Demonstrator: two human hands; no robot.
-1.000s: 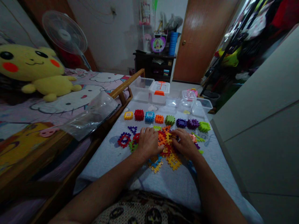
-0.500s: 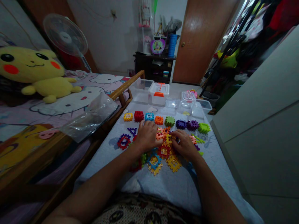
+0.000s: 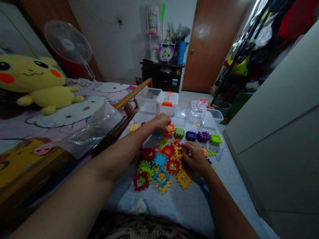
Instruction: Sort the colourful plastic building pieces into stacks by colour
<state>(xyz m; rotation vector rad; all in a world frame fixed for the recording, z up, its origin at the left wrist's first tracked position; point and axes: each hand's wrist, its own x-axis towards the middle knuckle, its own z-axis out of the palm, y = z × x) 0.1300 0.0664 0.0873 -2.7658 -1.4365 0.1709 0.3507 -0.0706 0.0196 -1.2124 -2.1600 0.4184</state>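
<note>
My left hand [image 3: 161, 121] reaches forward to the row of built cubes and closes its fingers on an orange cube [image 3: 170, 128]. My right hand [image 3: 195, 156] rests curled on the heap of flat interlocking tiles [image 3: 161, 167], fingers pressed on a yellow tile [image 3: 178, 152]. Further cubes stand in the row: yellow [image 3: 134, 127], green [image 3: 178, 133], two purple [image 3: 197, 136] and light green [image 3: 215, 139]. All lie on a pale cloth [image 3: 179, 202].
Clear plastic boxes [image 3: 148, 98] and a white box with an orange latch [image 3: 167, 101] stand behind the row. A wooden bed rail [image 3: 129, 98], a crumpled plastic bag [image 3: 94, 130] and a yellow plush toy [image 3: 37, 79] lie left. A pale cabinet wall [image 3: 279, 116] borders the right.
My left hand left the tile heap and stretched forward to the orange cube in the row. My right hand stayed on the tiles. The view shifted slightly.
</note>
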